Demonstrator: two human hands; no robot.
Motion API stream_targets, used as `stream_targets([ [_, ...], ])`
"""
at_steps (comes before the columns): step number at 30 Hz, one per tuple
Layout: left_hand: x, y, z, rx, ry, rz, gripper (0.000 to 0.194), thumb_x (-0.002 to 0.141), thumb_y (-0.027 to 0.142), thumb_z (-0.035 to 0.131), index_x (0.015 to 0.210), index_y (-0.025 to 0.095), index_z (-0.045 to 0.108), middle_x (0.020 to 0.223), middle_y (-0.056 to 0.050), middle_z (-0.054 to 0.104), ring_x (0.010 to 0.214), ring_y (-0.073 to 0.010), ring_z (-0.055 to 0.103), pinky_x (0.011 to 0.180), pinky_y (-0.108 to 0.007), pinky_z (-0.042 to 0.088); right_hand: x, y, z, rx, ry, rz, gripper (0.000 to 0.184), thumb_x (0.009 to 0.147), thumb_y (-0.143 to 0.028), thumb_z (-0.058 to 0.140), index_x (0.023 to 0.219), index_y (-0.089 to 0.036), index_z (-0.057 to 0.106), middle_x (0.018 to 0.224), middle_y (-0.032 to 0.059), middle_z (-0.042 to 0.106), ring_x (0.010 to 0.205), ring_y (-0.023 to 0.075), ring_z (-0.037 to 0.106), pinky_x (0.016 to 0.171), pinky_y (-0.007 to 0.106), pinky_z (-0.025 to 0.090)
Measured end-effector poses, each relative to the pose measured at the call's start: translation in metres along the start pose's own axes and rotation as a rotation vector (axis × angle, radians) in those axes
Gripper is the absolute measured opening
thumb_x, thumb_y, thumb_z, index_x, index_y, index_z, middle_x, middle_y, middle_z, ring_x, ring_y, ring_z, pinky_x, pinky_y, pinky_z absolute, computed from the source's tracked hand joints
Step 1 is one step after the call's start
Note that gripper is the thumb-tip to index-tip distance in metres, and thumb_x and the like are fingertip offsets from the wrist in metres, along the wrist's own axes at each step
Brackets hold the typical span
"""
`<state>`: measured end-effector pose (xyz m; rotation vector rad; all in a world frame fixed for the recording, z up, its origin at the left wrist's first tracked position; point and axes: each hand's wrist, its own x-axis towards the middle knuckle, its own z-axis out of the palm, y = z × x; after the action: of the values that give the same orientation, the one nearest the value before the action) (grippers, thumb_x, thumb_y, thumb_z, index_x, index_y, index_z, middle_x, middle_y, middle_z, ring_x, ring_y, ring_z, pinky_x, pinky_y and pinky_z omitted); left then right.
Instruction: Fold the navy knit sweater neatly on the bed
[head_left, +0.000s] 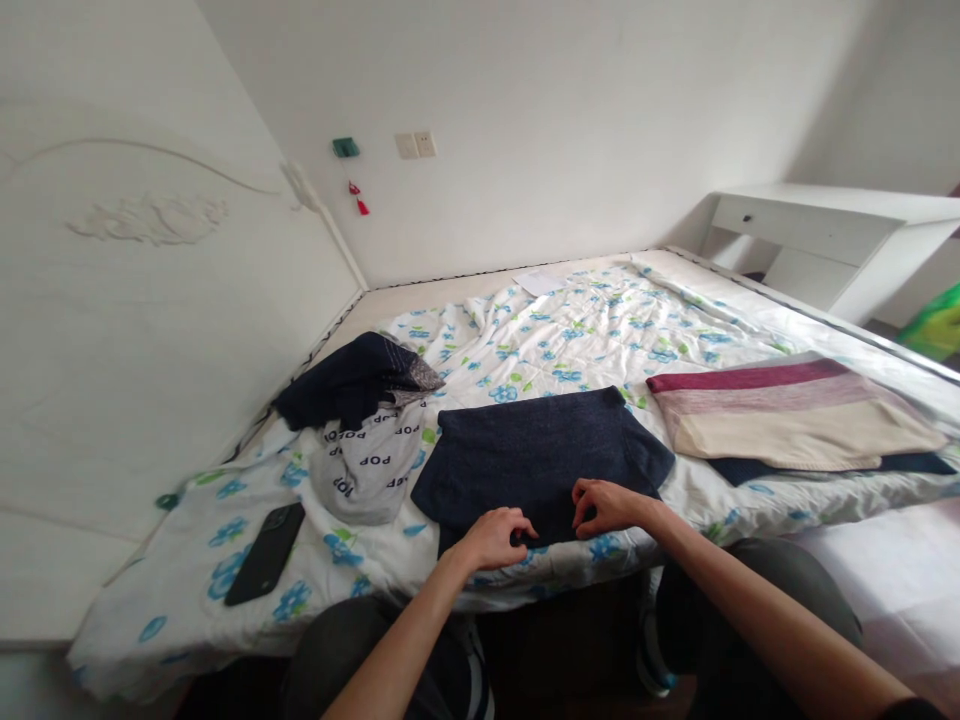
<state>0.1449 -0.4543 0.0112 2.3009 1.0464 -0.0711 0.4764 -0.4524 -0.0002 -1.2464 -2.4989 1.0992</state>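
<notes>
Left hand (495, 540) and right hand (604, 508) at near edge of navy garment (532, 445); fingers curled, cannot tell whether pinching cloth. Garment lies ahead of fingers, long axis left-right; right hand farther over it. Beyond left fingers, POP-print cloth (375, 470); well right, striped knit (772, 415).

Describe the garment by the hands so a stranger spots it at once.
On the flowered bed sheet, look to the near edge, where the left hand and right hand are. The navy garment there lies flat between crumpled clothes and a striped garment; unlike either, it is plain and smooth.
</notes>
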Motion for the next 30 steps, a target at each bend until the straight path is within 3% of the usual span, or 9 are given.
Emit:
stream_targets([
  [3, 0.008, -0.007, -0.012, -0.087, 0.030, 0.014, 0.026, 0.095, 0.034, 0.072, 0.111, 0.029, 0.091, 0.109, -0.006, 0.083, 0.101, -0.0245, 0.076, 0.093, -0.033, 0.058, 0.006, 0.000, -0.005, 0.028, 0.014, -0.006, 0.016, 0.092, -0.037, 0.088, 0.103, -0.029, 0.097, 0.118, 0.0061, 0.082, 0.106, 0.0236, 0.077, 0.102, 0.031, 0.056],
  [6, 0.022, -0.018, -0.024, -0.017, 0.316, -0.034, 0.034, 0.105, 0.033, 0.063, 0.127, 0.028, 0.088, 0.125, -0.008, 0.082, 0.119, -0.0264, 0.073, 0.112, -0.040, 0.056, 0.014, -0.001, -0.006, 0.024, 0.034, 0.036, 0.016, 0.093, -0.035, 0.085, 0.100, -0.027, 0.096, 0.105, 0.0051, 0.085, 0.097, 0.0225, 0.077, 0.089, 0.028, 0.055],
  [8, 0.038, -0.030, -0.031, 0.057, 0.425, -0.054, 0.043, 0.107, 0.035, 0.062, 0.145, 0.027, 0.080, 0.144, -0.010, 0.078, 0.136, -0.0286, 0.067, 0.125, -0.046, 0.050, 0.020, -0.002, -0.005, 0.001, 0.042, 0.081, 0.015, 0.091, -0.035, 0.085, 0.097, -0.026, 0.096, 0.100, 0.0043, 0.086, 0.092, 0.0217, 0.076, 0.083, 0.027, 0.054],
  [11, 0.069, -0.058, -0.042, 0.132, 0.459, -0.113, 0.053, 0.109, 0.042, 0.061, 0.160, 0.027, 0.071, 0.166, -0.010, 0.067, 0.159, -0.0320, 0.054, 0.137, -0.052, 0.040, 0.028, -0.004, -0.005, -0.029, 0.029, 0.126, 0.016, 0.090, -0.037, 0.084, 0.095, -0.027, 0.095, 0.098, 0.0041, 0.086, 0.088, 0.0211, 0.076, 0.078, 0.026, 0.052],
  [14, 0.092, -0.094, -0.054, 0.194, 0.508, -0.280, 0.058, 0.113, 0.045, 0.053, 0.166, 0.026, 0.065, 0.178, -0.010, 0.057, 0.170, -0.0368, 0.043, 0.141, -0.057, 0.032, 0.037, -0.005, -0.006, -0.029, -0.018, 0.175, 0.014, 0.088, -0.036, 0.083, 0.092, -0.028, 0.095, 0.092, 0.0027, 0.086, 0.083, 0.0204, 0.076, 0.072, 0.026, 0.050],
  [18, 0.102, -0.133, -0.062, 0.229, 0.601, -0.468, 0.066, 0.114, 0.047, 0.047, 0.175, 0.023, 0.055, 0.186, -0.013, 0.043, 0.173, -0.0407, 0.037, 0.142, -0.059, 0.027, 0.051, -0.004, -0.002, -0.030, -0.044, 0.290, 0.013, 0.085, -0.041, 0.088, 0.084, -0.028, 0.092, 0.081, 0.0019, 0.084, 0.078, 0.0210, 0.076, 0.068, 0.027, 0.047],
  [21, 0.104, -0.146, -0.057, 0.239, 0.676, -0.523, 0.071, 0.113, 0.048, 0.047, 0.178, 0.019, 0.049, 0.188, -0.015, 0.039, 0.174, -0.0397, 0.035, 0.144, -0.056, 0.023, 0.064, -0.002, 0.003, -0.032, 0.040, 0.347, 0.027, 0.091, -0.049, 0.086, 0.078, -0.025, 0.087, 0.076, 0.0038, 0.080, 0.077, 0.0223, 0.075, 0.070, 0.028, 0.048],
  [26, 0.108, -0.145, -0.048, 0.246, 0.730, -0.511, 0.070, 0.113, 0.045, 0.044, 0.178, 0.018, 0.050, 0.187, -0.015, 0.040, 0.174, -0.0403, 0.034, 0.144, -0.058, 0.023, 0.117, -0.004, 0.004, -0.005, 0.458, 0.196, 0.026, 0.110, -0.037, 0.064, 0.122, -0.026, 0.084, 0.118, 0.0088, 0.083, 0.105, 0.0257, 0.078, 0.096, 0.036, 0.059],
  [30, 0.108, -0.148, -0.046, 0.283, 0.732, -0.491, 0.067, 0.113, 0.042, 0.045, 0.173, 0.016, 0.056, 0.184, -0.016, 0.045, 0.171, -0.0407, 0.039, 0.143, -0.058, 0.027, 0.197, -0.021, 0.013, -0.152, 0.577, 0.096, 0.053, 0.109, -0.033, 0.063, 0.162, -0.026, 0.063, 0.168, 0.0144, 0.063, 0.156, 0.0346, 0.055, 0.130, 0.054, 0.044],
])
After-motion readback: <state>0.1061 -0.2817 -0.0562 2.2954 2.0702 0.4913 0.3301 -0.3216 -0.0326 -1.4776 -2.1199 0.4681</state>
